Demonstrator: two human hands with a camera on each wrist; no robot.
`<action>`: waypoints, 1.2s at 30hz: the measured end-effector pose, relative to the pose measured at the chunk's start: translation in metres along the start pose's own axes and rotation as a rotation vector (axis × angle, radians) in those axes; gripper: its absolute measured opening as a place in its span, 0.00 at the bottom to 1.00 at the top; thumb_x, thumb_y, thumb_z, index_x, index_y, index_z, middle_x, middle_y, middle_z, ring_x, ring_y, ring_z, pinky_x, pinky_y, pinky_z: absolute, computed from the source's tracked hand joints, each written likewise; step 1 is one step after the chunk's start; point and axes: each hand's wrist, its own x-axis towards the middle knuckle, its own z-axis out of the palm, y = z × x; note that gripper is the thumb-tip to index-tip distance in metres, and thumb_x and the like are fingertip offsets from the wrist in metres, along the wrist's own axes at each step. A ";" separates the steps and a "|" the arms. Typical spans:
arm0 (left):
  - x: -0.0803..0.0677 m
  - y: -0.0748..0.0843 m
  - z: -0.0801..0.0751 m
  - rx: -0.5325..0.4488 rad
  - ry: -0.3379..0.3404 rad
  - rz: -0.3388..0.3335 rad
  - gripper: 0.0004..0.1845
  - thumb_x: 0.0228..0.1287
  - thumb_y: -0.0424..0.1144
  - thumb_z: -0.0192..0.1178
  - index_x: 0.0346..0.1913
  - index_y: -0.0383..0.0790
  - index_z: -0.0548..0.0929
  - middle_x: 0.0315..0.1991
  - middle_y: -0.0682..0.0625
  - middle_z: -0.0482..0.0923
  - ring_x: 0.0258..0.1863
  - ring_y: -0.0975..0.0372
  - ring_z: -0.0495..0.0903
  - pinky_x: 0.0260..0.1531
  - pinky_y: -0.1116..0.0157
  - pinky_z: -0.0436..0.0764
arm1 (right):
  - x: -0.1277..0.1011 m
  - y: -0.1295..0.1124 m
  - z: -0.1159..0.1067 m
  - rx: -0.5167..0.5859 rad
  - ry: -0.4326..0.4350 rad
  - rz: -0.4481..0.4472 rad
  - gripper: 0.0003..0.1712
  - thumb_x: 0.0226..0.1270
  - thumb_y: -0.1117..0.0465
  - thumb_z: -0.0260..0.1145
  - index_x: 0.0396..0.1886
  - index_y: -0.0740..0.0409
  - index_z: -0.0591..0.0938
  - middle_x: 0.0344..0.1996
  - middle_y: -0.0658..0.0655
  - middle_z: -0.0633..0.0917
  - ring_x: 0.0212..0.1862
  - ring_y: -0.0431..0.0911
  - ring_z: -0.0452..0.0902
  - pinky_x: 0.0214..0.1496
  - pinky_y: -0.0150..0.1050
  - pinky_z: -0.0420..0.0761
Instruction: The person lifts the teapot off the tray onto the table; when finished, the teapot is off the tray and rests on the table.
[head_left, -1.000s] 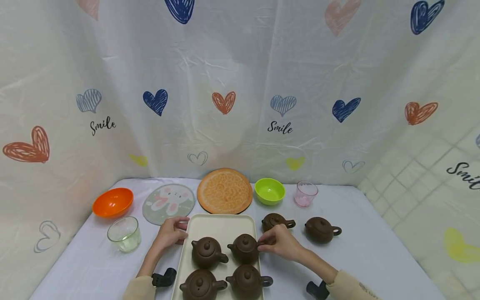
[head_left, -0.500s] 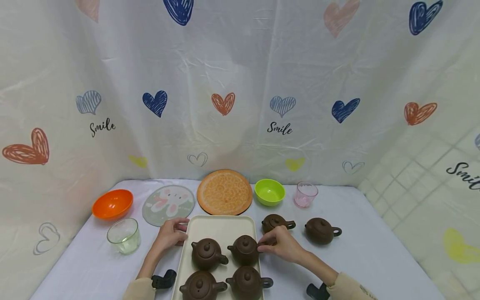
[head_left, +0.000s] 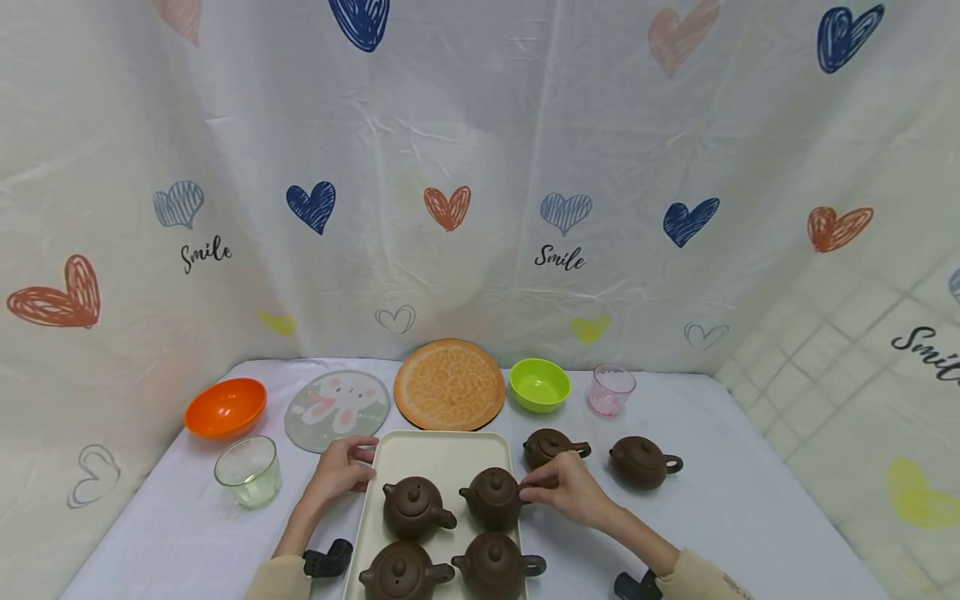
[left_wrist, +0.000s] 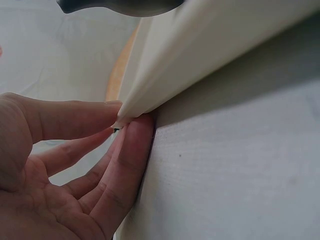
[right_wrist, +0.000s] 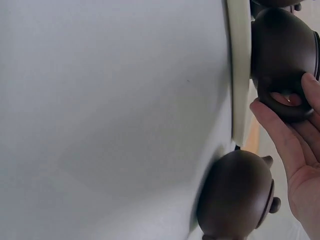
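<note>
A cream tray (head_left: 442, 454) lies at the table's near middle with several brown teapots on it. My left hand (head_left: 365, 457) pinches the tray's far left corner; the left wrist view shows the thumb on top of the tray rim (left_wrist: 165, 75) and fingers (left_wrist: 135, 150) beneath it. My right hand (head_left: 528, 492) pinches the handle of the far right teapot on the tray (head_left: 491, 498). In the right wrist view the fingers (right_wrist: 280, 135) curl round that teapot's handle (right_wrist: 285, 100). Two more teapots (head_left: 551, 446) (head_left: 643, 460) stand on the table right of the tray.
Along the back stand an orange bowl (head_left: 225, 406), a rabbit mat (head_left: 337, 407), an orange-patterned round mat (head_left: 450, 383), a green bowl (head_left: 539, 383) and a pink cup (head_left: 611, 388). A clear glass (head_left: 247, 469) stands left of my left hand. A heart-printed curtain encloses the table.
Almost nothing: the right hand has edged slightly rightward at the teapot's handle. The left hand stays on the tray corner.
</note>
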 end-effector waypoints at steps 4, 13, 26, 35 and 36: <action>-0.001 0.000 0.000 0.000 -0.002 0.001 0.27 0.42 0.20 0.60 0.53 0.28 0.79 0.33 0.42 0.80 0.25 0.58 0.81 0.21 0.60 0.84 | -0.002 0.001 -0.006 -0.008 0.029 -0.024 0.09 0.54 0.63 0.73 0.32 0.65 0.89 0.29 0.55 0.89 0.31 0.31 0.79 0.30 0.30 0.82; -0.001 0.001 0.001 -0.003 -0.006 -0.002 0.27 0.43 0.20 0.61 0.53 0.29 0.79 0.33 0.42 0.80 0.26 0.58 0.81 0.22 0.60 0.85 | -0.016 0.000 -0.026 0.006 0.029 0.024 0.08 0.56 0.62 0.72 0.33 0.63 0.89 0.29 0.54 0.89 0.31 0.33 0.80 0.30 0.31 0.82; -0.001 0.001 0.001 0.012 0.001 0.004 0.27 0.44 0.20 0.61 0.53 0.29 0.79 0.33 0.42 0.80 0.25 0.58 0.81 0.21 0.60 0.84 | -0.047 0.008 -0.062 0.023 0.039 -0.058 0.10 0.57 0.66 0.70 0.33 0.72 0.87 0.29 0.59 0.88 0.31 0.35 0.83 0.29 0.34 0.84; 0.000 0.000 0.000 0.006 0.003 0.003 0.27 0.44 0.20 0.61 0.53 0.28 0.79 0.33 0.42 0.80 0.26 0.58 0.81 0.22 0.60 0.85 | -0.072 0.020 -0.087 0.041 0.020 -0.066 0.09 0.57 0.70 0.68 0.34 0.74 0.86 0.29 0.58 0.88 0.32 0.34 0.83 0.30 0.33 0.84; 0.000 0.000 0.000 0.003 0.003 0.001 0.27 0.43 0.20 0.61 0.53 0.28 0.79 0.33 0.41 0.80 0.26 0.58 0.81 0.21 0.60 0.84 | -0.075 0.022 -0.089 0.044 0.023 -0.073 0.08 0.57 0.70 0.68 0.34 0.74 0.86 0.29 0.58 0.88 0.32 0.35 0.84 0.30 0.33 0.84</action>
